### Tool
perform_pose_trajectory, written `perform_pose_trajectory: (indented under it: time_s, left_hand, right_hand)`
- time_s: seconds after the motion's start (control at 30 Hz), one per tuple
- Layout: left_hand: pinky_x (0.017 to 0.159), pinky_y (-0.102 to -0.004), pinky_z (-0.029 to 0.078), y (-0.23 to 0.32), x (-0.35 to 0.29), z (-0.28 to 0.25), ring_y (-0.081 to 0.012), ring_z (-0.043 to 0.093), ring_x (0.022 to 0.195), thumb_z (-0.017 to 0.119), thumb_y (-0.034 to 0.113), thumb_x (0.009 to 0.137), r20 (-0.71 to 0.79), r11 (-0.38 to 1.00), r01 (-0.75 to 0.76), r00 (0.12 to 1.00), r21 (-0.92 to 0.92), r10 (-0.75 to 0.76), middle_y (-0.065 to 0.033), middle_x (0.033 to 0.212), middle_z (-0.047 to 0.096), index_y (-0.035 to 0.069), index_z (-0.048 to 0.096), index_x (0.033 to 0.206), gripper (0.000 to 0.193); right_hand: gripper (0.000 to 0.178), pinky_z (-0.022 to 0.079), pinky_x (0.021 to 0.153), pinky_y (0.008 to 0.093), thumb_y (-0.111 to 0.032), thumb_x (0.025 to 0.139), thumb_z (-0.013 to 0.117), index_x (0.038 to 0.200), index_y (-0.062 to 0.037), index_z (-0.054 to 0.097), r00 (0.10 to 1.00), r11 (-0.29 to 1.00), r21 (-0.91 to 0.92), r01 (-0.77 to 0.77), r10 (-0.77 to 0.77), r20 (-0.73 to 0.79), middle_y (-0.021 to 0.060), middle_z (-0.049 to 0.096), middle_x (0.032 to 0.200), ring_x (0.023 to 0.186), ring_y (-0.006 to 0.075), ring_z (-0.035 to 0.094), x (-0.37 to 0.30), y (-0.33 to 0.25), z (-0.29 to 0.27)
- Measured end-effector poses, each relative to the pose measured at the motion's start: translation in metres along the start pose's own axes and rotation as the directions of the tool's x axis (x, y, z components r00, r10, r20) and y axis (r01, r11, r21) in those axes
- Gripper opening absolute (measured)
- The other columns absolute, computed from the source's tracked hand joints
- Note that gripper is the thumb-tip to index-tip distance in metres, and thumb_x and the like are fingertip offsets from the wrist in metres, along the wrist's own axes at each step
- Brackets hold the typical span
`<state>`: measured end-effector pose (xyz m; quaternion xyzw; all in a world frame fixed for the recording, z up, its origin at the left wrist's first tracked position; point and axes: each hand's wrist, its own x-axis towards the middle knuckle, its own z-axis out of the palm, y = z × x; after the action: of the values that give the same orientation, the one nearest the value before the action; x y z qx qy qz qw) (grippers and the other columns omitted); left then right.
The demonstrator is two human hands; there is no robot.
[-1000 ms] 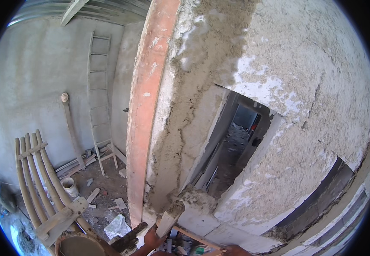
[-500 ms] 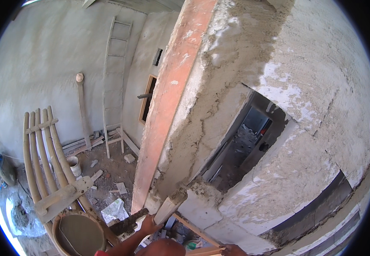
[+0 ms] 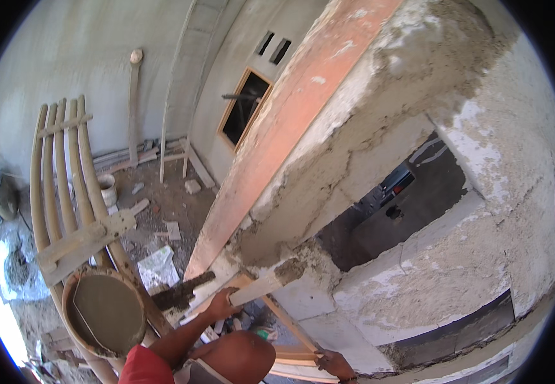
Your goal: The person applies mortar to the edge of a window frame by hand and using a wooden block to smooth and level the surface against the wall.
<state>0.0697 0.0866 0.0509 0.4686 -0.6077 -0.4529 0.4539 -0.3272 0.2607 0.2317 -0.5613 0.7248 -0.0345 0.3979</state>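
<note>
Up close in the head view, the person's left hand has its fingers curled around the near end of a pale wooden bar. Its thumb side lies along the upper edge, with little gap between palm and wood. From the fingertips the bar slants up and to the right, its mortar-crusted far end lying just before the foot of the plastered wall. The right hand is at the corner of a wooden frame, fingers bent toward it and seemingly touching; being small and near the rim, the view leaves it unclear how tightly they close.

As for edges, the wall's lower face rises close beside the right hand, and a bare knee sits between the two arms. A dark, rough plank lies just left of the left hand, ending near it. Further left, a round bucket of grey mortar stands on the pole rack, just beside the red sleeve. Between the frame's sides, a gap opens onto scattered rubble below, and wider room stretches beyond the plank over the littered floor.
</note>
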Motion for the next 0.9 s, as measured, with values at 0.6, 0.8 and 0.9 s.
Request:
perform_pose_trajectory:
  time_s: [0.6, 0.8, 0.9]
  left_hand:
    - [0.093, -0.0375, 0.053, 0.017, -0.004, -0.001, -0.0281, 0.069, 0.105, 0.079, 0.009, 0.074, 0.126, 0.992, 0.042, 0.992, -0.122, -0.027, -0.0192, 0.111, 0.071, -0.002, 0.058, 0.126, 0.057]
    - [0.091, -0.0368, 0.052, 0.001, -0.008, -0.013, -0.0245, 0.069, 0.103, 0.079, 0.009, 0.075, 0.167, 0.992, 0.123, 0.979, -0.020, -0.118, -0.0165, 0.110, 0.071, -0.002, 0.059, 0.123, 0.053]
    - [0.090, -0.0369, 0.052, -0.001, -0.007, -0.007, -0.0238, 0.068, 0.099, 0.079, 0.010, 0.077, 0.174, 0.992, 0.104, 0.981, -0.066, -0.091, -0.0150, 0.106, 0.072, -0.003, 0.061, 0.119, 0.048]
  right_hand:
    - [0.038, 0.053, 0.066, 0.0331, -0.024, 0.092, 0.070, 0.123, -0.0023, 0.066, 0.996, 0.994, 0.104, 0.032, -0.023, -0.090, 0.0099, 0.069, 0.075, 0.067, 0.0145, 0.065, -0.022, -0.011, -0.001]
    - [0.035, 0.053, 0.067, 0.0335, -0.020, 0.091, 0.073, 0.120, -0.0030, 0.068, 0.971, 0.987, -0.047, 0.151, -0.157, -0.181, 0.0134, 0.069, 0.076, 0.068, 0.0168, 0.065, -0.021, -0.017, 0.003]
    - [0.036, 0.053, 0.070, 0.0349, -0.023, 0.090, 0.073, 0.120, -0.0039, 0.068, 0.965, 0.989, -0.003, 0.148, -0.145, -0.219, 0.0150, 0.070, 0.079, 0.069, 0.0201, 0.065, -0.031, -0.017, 0.001]
